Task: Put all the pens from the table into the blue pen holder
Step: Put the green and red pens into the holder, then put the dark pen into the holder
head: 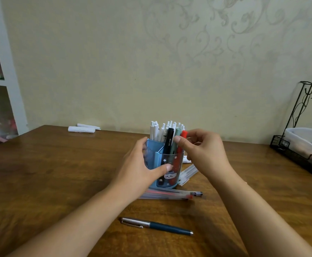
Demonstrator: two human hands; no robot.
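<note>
Left hand (138,169): wrapped around the near-left side of the blue plastic pen holder (167,164), thumb pressed flat on its clear front panel, fingers curled over the left rim.
Right hand (203,151): raised at the holder's right side, thumb and forefinger pinching the red capped pen (181,143) that stands in the front compartment; the other fingers are loosely curled.
Dark blue fountain pen with silver cap (157,225): lying flat near the front edge of the brown wooden table (58,173), between the two forearms, cap end to the left.
Clear-barrelled gel pens, red and dark ink (172,194): a small bundle lying flat just in front of the holder's base, partly under the left wrist; exact count cannot be told.
Clear plastic pens with white caps (187,173): lying just right of the holder, partly hidden behind the right hand.
Blue pen holder, contents: stands at the table's middle, towards the back edge. Front compartment holds a black pen (169,141), a grey-green pen (176,138) and the red one, all upright. Rear compartment holds a cluster of white pens (162,129).
White rolled paper pieces (82,129): two, at the table's back edge, left of the holder.
Black wire rack (299,127): at the right edge, carrying a translucent white plastic tub (305,141).
</note>
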